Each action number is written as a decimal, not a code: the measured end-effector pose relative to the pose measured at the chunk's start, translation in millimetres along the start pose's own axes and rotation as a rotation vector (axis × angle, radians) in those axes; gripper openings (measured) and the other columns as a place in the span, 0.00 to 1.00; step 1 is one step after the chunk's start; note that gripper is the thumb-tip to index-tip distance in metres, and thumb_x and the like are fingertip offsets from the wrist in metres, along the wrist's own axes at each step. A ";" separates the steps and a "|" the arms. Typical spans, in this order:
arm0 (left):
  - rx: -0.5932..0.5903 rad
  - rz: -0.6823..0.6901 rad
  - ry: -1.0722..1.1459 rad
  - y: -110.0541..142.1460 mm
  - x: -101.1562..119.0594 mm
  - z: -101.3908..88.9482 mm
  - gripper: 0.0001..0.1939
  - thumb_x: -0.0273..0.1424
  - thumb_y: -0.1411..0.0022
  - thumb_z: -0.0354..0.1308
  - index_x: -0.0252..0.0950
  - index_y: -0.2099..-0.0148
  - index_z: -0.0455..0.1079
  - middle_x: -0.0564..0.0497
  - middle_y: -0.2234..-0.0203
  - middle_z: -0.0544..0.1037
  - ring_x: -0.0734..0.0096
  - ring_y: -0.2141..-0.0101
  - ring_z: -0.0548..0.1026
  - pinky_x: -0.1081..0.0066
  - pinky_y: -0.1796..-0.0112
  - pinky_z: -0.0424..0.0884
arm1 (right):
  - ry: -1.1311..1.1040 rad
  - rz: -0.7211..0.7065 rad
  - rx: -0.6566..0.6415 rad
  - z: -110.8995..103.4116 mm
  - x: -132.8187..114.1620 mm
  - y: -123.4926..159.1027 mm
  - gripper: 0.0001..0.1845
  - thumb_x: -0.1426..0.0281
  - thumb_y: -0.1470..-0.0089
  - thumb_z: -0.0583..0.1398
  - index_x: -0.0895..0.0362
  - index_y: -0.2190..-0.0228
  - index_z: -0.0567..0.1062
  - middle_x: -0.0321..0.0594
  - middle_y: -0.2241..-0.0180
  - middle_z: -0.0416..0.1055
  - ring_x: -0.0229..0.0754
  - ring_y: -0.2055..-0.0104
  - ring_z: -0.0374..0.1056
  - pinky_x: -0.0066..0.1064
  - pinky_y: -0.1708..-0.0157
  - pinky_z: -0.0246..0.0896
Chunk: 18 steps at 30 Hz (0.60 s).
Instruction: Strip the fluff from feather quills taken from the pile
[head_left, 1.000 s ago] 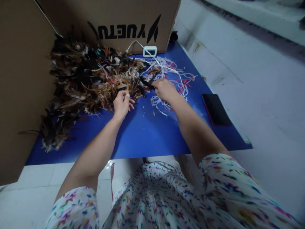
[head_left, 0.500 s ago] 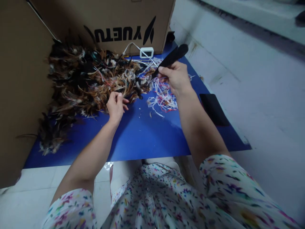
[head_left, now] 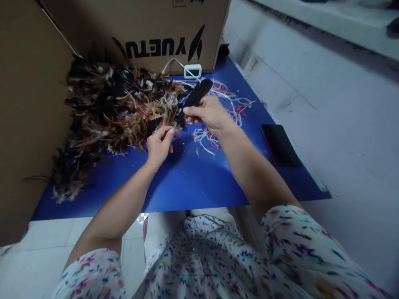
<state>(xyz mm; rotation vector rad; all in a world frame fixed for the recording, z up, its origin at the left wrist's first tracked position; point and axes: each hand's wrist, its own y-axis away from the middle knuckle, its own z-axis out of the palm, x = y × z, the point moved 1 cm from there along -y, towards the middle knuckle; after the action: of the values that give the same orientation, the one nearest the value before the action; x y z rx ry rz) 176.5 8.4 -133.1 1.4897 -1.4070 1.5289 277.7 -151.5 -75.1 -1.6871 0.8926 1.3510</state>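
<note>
A long black feather is pinched between the thumb and fingers of my right hand, its broad rounded end pointing up and to the right. Its thin quill end runs down to my left hand, whose thumb and forefinger close on the tip. Just beyond my left hand spreads a big heap of brown and black feathers, many of them in bunches. Under and behind my right hand lie tangled white and red plastic strings, partly covered by it.
A cardboard box with upside-down lettering stands behind the heap, and another cardboard panel rises at the left. A small white-framed device with a cable sits at the back. A black phone lies at the blue table's right edge, beside the wall.
My right hand has brought the black feather left and down, toward my left hand. My left hand has shifted slightly right and its fingers have closed at the quill end.
</note>
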 end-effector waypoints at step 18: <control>0.123 -0.161 0.245 -11.4 -7.8 0.6 0.13 0.40 0.39 0.65 0.36 0.68 0.72 0.55 0.79 0.80 0.83 0.88 0.68 0.81 0.87 0.58 | 1.318 -0.223 -0.014 -6.1 49.8 -9.5 0.25 0.79 0.37 0.48 0.60 0.49 0.80 0.49 0.35 0.67 0.66 0.29 0.52 0.63 0.39 0.57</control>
<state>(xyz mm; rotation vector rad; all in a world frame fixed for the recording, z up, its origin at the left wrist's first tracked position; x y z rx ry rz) 188.8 13.1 -137.3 1.3941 -1.0453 1.6556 298.1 -155.2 -121.9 -2.5525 1.2767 -0.0770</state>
